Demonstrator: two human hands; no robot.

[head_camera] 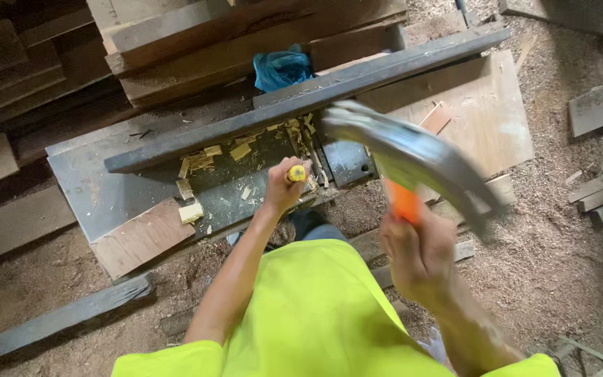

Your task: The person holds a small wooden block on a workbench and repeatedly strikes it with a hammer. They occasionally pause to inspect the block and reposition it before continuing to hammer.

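Upright, chisel [296, 173] handle points at the camera.

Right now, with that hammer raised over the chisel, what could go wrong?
The hammer is blurred mid-swing above the left hand, which grips the yellow-handled chisel just under its top. A slightly off blow could land on the fingers.

Wood chips lie scattered around the cut in the dark plank; another strike may throw more of them up toward the face.

The right hand holds the orange handle alone, so a slip could send the hammer flying.
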